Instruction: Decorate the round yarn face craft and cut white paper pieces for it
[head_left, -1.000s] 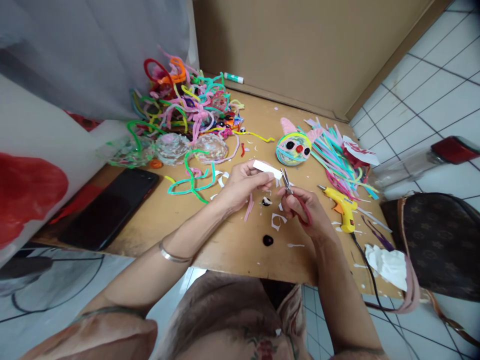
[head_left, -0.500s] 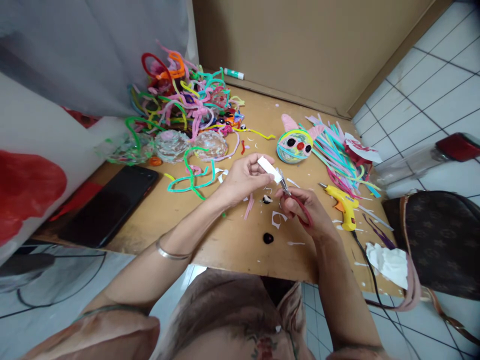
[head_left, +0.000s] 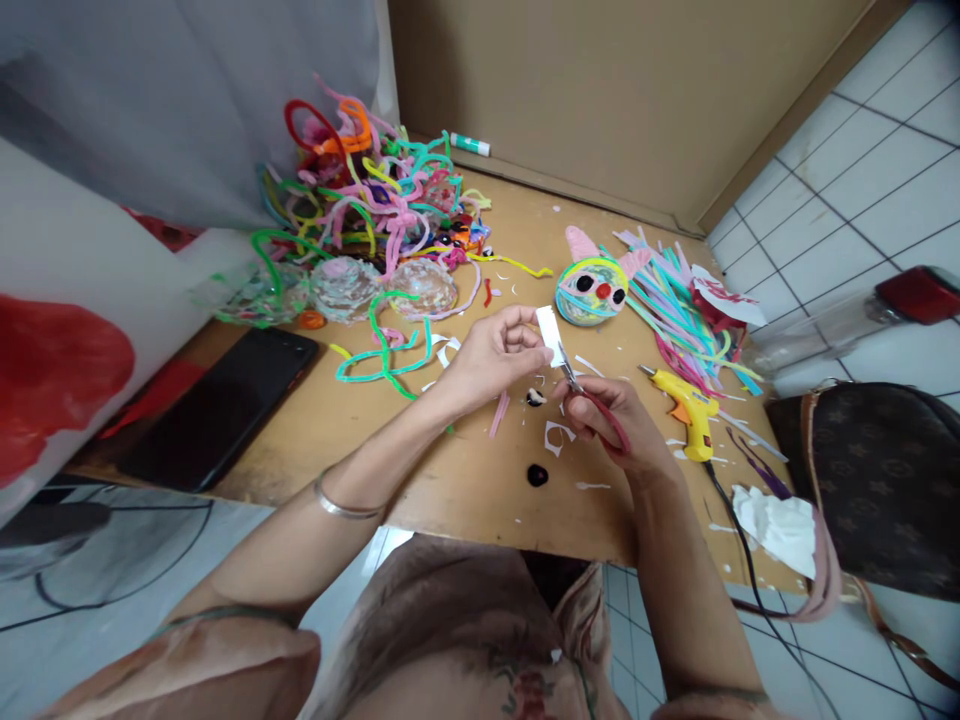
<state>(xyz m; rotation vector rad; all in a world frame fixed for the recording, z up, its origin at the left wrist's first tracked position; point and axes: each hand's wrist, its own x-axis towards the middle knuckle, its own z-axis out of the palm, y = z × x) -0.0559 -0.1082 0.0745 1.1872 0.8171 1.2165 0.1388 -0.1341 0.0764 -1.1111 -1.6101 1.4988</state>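
My left hand (head_left: 491, 355) pinches a small white paper strip (head_left: 550, 333) above the wooden table (head_left: 450, 480). My right hand (head_left: 619, 425) grips small red-handled scissors (head_left: 581, 390), whose blades meet the lower edge of the strip. Under the hands lie white paper scraps (head_left: 556, 437) and two small black pieces (head_left: 536, 475). A round face (head_left: 591, 290) wound from coloured pipe cleaners, with black eyes and a red nose, sits just beyond the strip.
A heap of pipe cleaners (head_left: 367, 205) fills the back left, straight ones (head_left: 679, 310) lie at right. A yellow glue gun (head_left: 686, 410) lies right of my hand. A black phone (head_left: 217, 410), a glue stick (head_left: 471, 146), tissue (head_left: 776, 525) and a brown bag (head_left: 877, 480) surround the work spot.
My left hand has turned the paper strip from lying sideways to nearly upright. The scissors stay at its edge, and the view has shifted slightly.
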